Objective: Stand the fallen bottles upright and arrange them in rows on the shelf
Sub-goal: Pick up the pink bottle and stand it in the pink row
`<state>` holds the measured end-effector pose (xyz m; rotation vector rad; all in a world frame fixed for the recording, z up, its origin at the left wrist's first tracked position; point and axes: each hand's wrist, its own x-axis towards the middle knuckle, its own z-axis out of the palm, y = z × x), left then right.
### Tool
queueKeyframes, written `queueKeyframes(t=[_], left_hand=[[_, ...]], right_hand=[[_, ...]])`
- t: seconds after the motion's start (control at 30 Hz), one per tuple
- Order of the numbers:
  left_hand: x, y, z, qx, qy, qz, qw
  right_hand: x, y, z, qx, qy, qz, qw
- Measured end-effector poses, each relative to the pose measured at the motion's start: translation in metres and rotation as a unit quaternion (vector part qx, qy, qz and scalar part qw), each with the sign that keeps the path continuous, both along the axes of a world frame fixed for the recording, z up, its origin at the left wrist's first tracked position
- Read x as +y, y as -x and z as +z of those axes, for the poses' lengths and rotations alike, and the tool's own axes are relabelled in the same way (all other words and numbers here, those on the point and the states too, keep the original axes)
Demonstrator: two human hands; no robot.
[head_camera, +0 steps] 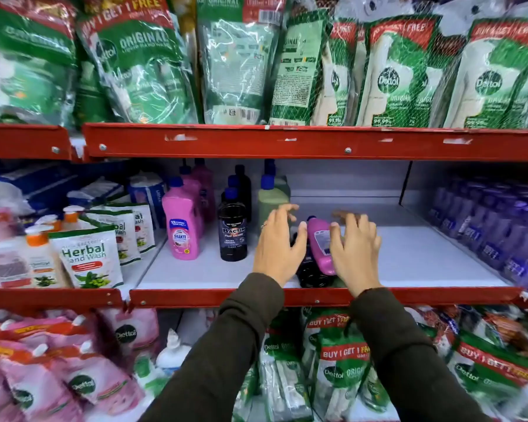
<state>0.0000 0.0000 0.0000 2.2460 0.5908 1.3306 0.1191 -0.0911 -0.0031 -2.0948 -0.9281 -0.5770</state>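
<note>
Pink fallen bottle (319,243) lies between spread left hand (277,243) and right hand (354,249); dark bottle (313,274) beneath, seemingly fallen, mostly hidden.

Middle shelf (226,269), centre frame.
Three rows of standing bottles (208,208) sit centre-left; two fallen bottles (317,242) lie just right of them, between both hands, near the front edge.

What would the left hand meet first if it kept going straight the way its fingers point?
Probably the green bottle standing just beyond the left hand: its fingers point into the shelf toward it. Depth is unclear, so they may already be close to touching.
</note>
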Motion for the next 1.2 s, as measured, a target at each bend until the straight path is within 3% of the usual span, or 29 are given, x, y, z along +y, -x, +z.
queueKeyframes(t=[0.2,0.3,0.37,0.53,0.6,0.7,0.77,0.9,1.2], left_hand=[[0.017,-0.054,-0.018,0.204,0.195,-0.002,0.959],[0.022,-0.072,-0.029,0.290,0.216,0.012,0.933],[0.024,-0.079,-0.032,0.298,0.240,0.006,0.924],[0.024,-0.080,-0.037,0.240,0.279,-0.032,0.929],[0.020,-0.076,-0.040,0.190,0.303,-0.061,0.932],[0.011,-0.068,-0.043,0.054,0.359,-0.115,0.925],[0.009,-0.060,-0.045,-0.011,0.370,-0.141,0.918],[0.012,-0.029,-0.047,-0.087,0.369,-0.165,0.911],[0.061,0.075,-0.055,-0.140,0.306,-0.102,0.936]], right_hand=[[0.018,-0.044,-0.014,0.219,0.178,-0.018,0.959],[0.026,-0.055,-0.020,0.259,0.224,-0.021,0.939],[0.029,-0.059,-0.024,0.263,0.215,-0.020,0.940],[0.028,-0.066,-0.036,0.283,0.143,0.003,0.949],[0.024,-0.063,-0.040,0.309,0.049,0.058,0.948],[0.015,-0.049,-0.039,0.374,-0.138,0.155,0.904],[0.009,-0.038,-0.038,0.394,-0.195,0.190,0.878],[0.005,-0.011,-0.040,0.398,-0.240,0.254,0.848],[0.064,0.078,-0.043,0.365,-0.205,0.341,0.842]])
